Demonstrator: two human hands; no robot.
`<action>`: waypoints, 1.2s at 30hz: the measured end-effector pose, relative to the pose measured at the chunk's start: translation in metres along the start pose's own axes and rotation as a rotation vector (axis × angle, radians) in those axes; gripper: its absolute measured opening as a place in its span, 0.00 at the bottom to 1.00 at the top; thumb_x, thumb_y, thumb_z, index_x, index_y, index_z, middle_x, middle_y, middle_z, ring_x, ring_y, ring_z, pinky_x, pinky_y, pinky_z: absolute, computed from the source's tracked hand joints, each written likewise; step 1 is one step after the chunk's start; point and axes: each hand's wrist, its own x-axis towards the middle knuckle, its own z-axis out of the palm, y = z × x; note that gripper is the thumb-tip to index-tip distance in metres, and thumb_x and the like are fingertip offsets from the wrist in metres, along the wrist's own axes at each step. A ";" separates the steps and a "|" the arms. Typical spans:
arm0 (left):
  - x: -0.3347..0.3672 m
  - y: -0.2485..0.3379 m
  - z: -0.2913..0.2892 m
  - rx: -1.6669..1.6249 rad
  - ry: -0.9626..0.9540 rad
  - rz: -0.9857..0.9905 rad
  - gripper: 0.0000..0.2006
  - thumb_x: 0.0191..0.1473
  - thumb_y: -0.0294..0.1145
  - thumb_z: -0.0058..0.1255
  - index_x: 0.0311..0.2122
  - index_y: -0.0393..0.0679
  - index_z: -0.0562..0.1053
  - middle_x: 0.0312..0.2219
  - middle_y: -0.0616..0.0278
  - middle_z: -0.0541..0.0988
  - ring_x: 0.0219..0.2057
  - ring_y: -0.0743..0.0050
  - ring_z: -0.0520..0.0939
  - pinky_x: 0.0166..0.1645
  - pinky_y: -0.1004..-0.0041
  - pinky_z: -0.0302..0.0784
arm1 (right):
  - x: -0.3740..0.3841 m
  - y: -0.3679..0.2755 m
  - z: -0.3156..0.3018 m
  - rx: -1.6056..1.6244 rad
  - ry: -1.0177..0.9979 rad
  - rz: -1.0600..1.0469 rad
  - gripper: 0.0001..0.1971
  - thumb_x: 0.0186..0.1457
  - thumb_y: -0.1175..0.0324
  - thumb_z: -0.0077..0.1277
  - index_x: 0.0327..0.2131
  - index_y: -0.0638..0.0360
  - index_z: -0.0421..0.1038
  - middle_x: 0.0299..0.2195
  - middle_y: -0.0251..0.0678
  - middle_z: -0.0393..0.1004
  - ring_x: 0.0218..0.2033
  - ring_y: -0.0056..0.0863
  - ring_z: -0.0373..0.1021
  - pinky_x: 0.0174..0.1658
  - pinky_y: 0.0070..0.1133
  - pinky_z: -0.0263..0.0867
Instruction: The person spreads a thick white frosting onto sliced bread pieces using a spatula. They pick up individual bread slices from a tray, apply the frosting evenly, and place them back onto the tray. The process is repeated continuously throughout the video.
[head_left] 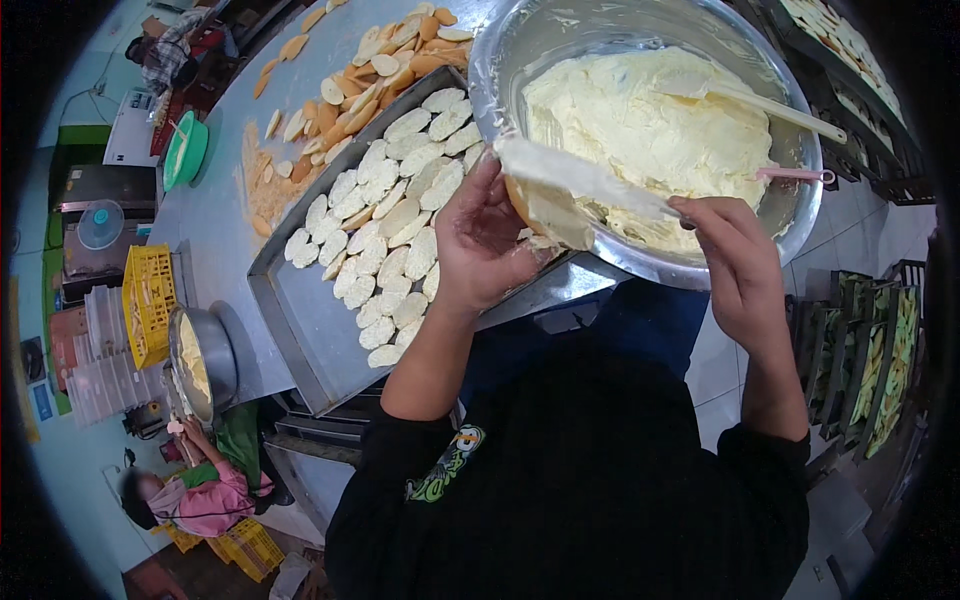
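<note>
My left hand (pixel 483 240) holds a slice of bread (pixel 552 215) with a brown crust, at the near-left rim of a large metal bowl (pixel 805 215). In my right hand (pixel 735 262) is a spreading knife (pixel 585 175), its pale, cream-coated blade lying over the slice. Pale yellow cream (pixel 640 120) fills much of the bowl. A white-handled spatula (pixel 775 112) and a pink-handled tool (pixel 795 175) rest in it. Left of the bowl, a metal tray (pixel 300 345) carries many oval slices (pixel 385 250) coated with cream, laid close together.
Uncoated bread slices (pixel 350 95) lie heaped on the metal table (pixel 215 250) beyond the tray. A green basin (pixel 187 150) and another cream bowl (pixel 215 355) stand at left, near a person in pink (pixel 215 495). Racks of trays (pixel 865 360) stand at right.
</note>
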 end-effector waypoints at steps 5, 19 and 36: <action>0.001 0.002 -0.001 -0.005 0.074 -0.009 0.40 0.34 0.18 0.57 0.55 0.46 0.54 0.50 0.51 0.62 0.49 0.62 0.67 0.52 0.64 0.63 | 0.000 0.000 -0.011 -0.087 -0.156 -0.033 0.19 0.41 0.82 0.40 0.40 0.57 0.69 0.31 0.39 0.67 0.35 0.34 0.63 0.40 0.24 0.58; -0.002 0.000 -0.010 -0.021 0.119 0.059 0.43 0.29 0.17 0.58 0.55 0.45 0.53 0.48 0.56 0.63 0.50 0.62 0.66 0.51 0.62 0.66 | -0.010 0.003 -0.032 -0.216 -0.028 -0.005 0.18 0.43 0.82 0.40 0.40 0.56 0.70 0.30 0.39 0.67 0.33 0.32 0.62 0.38 0.23 0.58; -0.005 0.002 -0.013 -0.003 0.175 0.201 0.46 0.27 0.18 0.62 0.55 0.49 0.52 0.54 0.58 0.54 0.51 0.61 0.63 0.51 0.60 0.65 | -0.024 0.010 -0.025 0.007 0.061 0.087 0.15 0.47 0.81 0.40 0.41 0.61 0.68 0.25 0.36 0.68 0.26 0.26 0.64 0.31 0.17 0.58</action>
